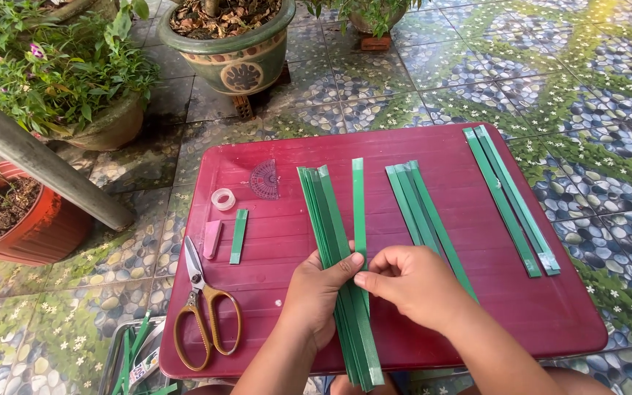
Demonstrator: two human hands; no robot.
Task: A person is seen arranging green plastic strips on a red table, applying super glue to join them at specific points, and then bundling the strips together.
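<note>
head view: a dark red plastic table (477, 157) stands on patterned floor tiles, and both hands meet over its near middle. the left hand (316, 292) is closed around a fanned bundle of green strips (328, 219), gripping it low down, so the tops spread toward the far edge and the bottoms hang past the near edge. the right hand (407, 281) pinches a single green strip (358, 205) between thumb and forefinger, right against the left thumb; that strip lies straight up the table beside the bundle. the two hands are touching.

the strips look thin, flat and light, springy rather than limp, with a smooth glossy face that would likely slide in a loose grip. a pinch across the flat width, near the middle, seems the surest hold; the edges may crease if bent sharply.

right of the hands lies a second group of green strips (422, 212), and a third group (513, 197) rests near the right edge. toward the left edge sit scissors with tan handles (202, 307), a short green piece (238, 235), a pink eraser-like block (213, 238), a roll of clear tape (222, 198) and a pink protractor (264, 180). potted plants (60, 73) stand beyond the far left corner.
</note>
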